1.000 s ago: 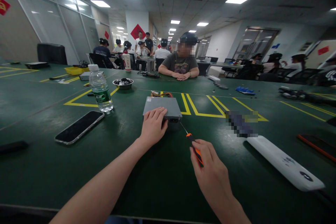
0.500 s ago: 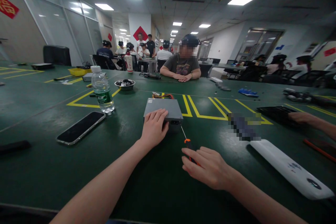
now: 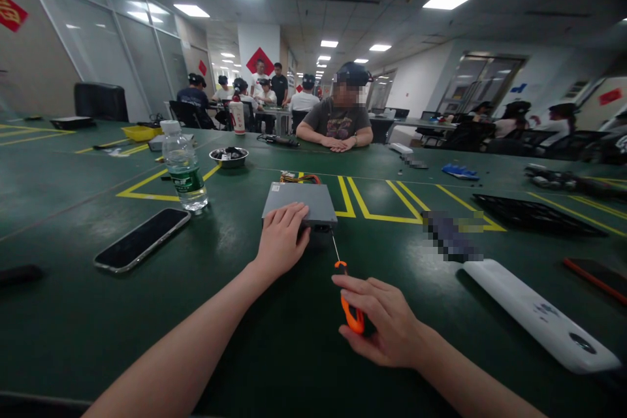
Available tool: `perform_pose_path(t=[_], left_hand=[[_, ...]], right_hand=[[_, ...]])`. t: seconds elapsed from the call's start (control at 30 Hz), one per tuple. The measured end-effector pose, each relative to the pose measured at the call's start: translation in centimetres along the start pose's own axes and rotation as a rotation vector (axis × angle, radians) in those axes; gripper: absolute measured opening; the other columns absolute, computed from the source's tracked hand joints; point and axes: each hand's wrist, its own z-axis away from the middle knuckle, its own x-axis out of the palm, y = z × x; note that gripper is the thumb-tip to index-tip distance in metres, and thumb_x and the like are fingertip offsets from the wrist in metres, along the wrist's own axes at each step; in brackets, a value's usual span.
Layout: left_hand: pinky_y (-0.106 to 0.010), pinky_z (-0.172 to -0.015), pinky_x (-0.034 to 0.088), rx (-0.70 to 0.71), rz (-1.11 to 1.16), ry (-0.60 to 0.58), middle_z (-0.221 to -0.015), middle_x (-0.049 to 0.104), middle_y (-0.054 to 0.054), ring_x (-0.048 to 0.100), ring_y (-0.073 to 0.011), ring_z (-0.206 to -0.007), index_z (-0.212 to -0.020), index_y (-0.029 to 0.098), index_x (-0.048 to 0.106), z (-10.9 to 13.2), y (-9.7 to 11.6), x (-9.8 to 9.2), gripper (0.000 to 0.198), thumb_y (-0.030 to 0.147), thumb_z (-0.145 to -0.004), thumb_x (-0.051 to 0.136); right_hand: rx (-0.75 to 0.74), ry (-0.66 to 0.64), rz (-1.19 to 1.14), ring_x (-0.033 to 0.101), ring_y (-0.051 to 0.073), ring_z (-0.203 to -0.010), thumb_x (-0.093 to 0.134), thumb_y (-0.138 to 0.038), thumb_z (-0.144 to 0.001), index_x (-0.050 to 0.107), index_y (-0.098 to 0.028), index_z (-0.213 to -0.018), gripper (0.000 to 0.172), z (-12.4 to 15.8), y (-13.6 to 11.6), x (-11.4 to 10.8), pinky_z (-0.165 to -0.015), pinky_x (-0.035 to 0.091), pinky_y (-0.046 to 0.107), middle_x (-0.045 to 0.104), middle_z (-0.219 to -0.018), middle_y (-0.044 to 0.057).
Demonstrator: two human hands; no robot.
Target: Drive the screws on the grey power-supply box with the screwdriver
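From the right hand (image 3: pixel 385 320), whose fingers pinch its handle, the screwdriver (image 3: pixel 341 267) points forward, slightly left, to the near right corner of the metal box (image 3: pixel 313 199) on the tabletop (image 3: pixel 274 346), where the left hand (image 3: pixel 283 235) rests, fingers extended.

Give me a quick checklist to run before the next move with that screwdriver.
1. Grey metal box steadied: ok, the left hand rests on its top and near edge.
2. Screwdriver in hand: ok, the right hand has its fingers around the orange-and-black handle.
3. Tip seated: cannot tell; it reaches the box's near face, but the contact is too small to see.
4. Cables away from the tip: ok, they lie at the box's far side.
5. Water bottle safe: ok, upright, capped and apart from the box.
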Motion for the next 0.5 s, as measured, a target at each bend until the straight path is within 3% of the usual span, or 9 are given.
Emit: perform_pose_path(t=[0.13,0.23,0.37,0.5], left_hand=[[-0.04,-0.097,0.033,0.004,0.009,0.007,-0.126,0.055,-0.006,0.046,-0.0223,-0.118,-0.12,0.021,0.049,-0.01,0.01,-0.06,0.036,0.025,-0.084,0.048],[-0.04,-0.097,0.033,0.008,0.012,0.013,-0.125,0.055,-0.006,0.046,-0.0222,-0.117,-0.12,0.021,0.049,-0.03,0.02,-0.1,0.036,0.025,-0.085,0.048],[-0.04,-0.097,0.033,0.005,0.001,0.01,-0.125,0.055,-0.005,0.046,-0.0223,-0.118,-0.12,0.021,0.049,-0.03,-0.01,-0.11,0.036,0.026,-0.085,0.049],[-0.04,-0.097,0.033,0.004,-0.002,0.003,-0.126,0.055,-0.005,0.046,-0.0223,-0.117,-0.12,0.021,0.049,-0.02,0.03,-0.14,0.036,0.026,-0.084,0.049]], right_hand=[[0.072,0.038,-0.065,0.064,0.021,-0.09,0.048,-0.03,-0.087,0.042,-0.014,-0.111,0.029,0.45,0.0,0.48,-0.069,0.053,0.031,0.062,-0.108,0.016],[0.06,-0.038,-0.065,0.061,0.024,-0.095,0.044,-0.037,-0.089,0.043,-0.014,-0.117,0.036,0.52,-0.01,0.35,-0.072,0.052,0.035,0.057,-0.114,0.018],[0.01,-0.131,-0.015,0.06,0.025,-0.097,0.038,-0.033,-0.092,0.047,-0.016,-0.12,0.034,0.09,-0.13,-0.03,-0.072,0.051,0.037,0.053,-0.119,0.019],[0.008,-0.026,-0.031,0.061,0.022,-0.096,0.043,-0.034,-0.093,0.043,-0.013,-0.117,0.032,-0.12,-0.19,0.25,-0.072,0.051,0.034,0.058,-0.114,0.019]])
